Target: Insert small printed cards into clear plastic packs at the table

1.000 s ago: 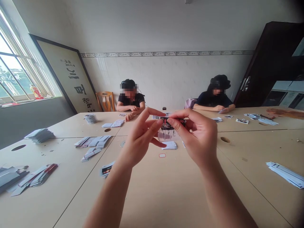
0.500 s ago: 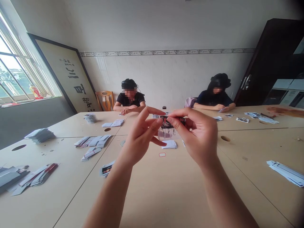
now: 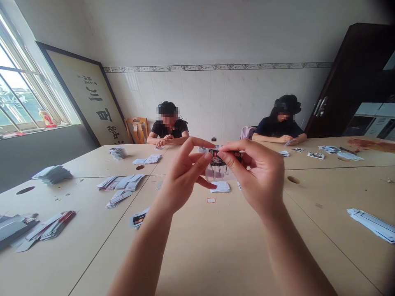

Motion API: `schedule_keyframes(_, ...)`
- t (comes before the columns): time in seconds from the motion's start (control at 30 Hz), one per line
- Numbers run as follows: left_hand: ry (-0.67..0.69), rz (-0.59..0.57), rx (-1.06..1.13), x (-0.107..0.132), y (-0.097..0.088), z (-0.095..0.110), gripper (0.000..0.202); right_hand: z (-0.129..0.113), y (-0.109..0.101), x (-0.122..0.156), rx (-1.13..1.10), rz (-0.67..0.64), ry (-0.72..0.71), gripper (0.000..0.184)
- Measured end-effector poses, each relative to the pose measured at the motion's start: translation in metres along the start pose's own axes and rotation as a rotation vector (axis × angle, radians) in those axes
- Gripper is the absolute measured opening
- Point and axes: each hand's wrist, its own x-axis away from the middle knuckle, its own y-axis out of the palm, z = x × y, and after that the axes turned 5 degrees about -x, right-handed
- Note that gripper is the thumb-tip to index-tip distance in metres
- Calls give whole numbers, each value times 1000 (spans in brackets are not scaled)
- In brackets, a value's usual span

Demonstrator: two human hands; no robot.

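Note:
Raised above the beige table (image 3: 216, 246), both my hands pinch a small clear packet with a black printed top (image 3: 217, 166). My left hand (image 3: 182, 179) grips its left edge between thumb and fingers, the other fingers spread. My right hand (image 3: 261, 176) pinches the packet's top right corner. Below the packet, a small stack of white cards (image 3: 220, 187) lies on the table, with a little red-edged sticker (image 3: 211, 200) nearer to me.
Card piles lie at the left (image 3: 120, 185), far left (image 3: 43, 230) and right (image 3: 372, 224). Two people in dark tops sit across the table (image 3: 168, 127) (image 3: 279, 125), handling cards. A dark cabinet (image 3: 354, 82) stands at the right, a framed panel (image 3: 89, 98) leans by the window.
My hands and the packet have stayed almost still, only shifting slightly. The person across on the left has drawn their hands in closer.

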Motion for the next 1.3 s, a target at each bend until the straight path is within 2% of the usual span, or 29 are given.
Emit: schedule_keyframes(1.3,11,23,-50,1,2,3,26,1,0,-1,8,-12,7,13)
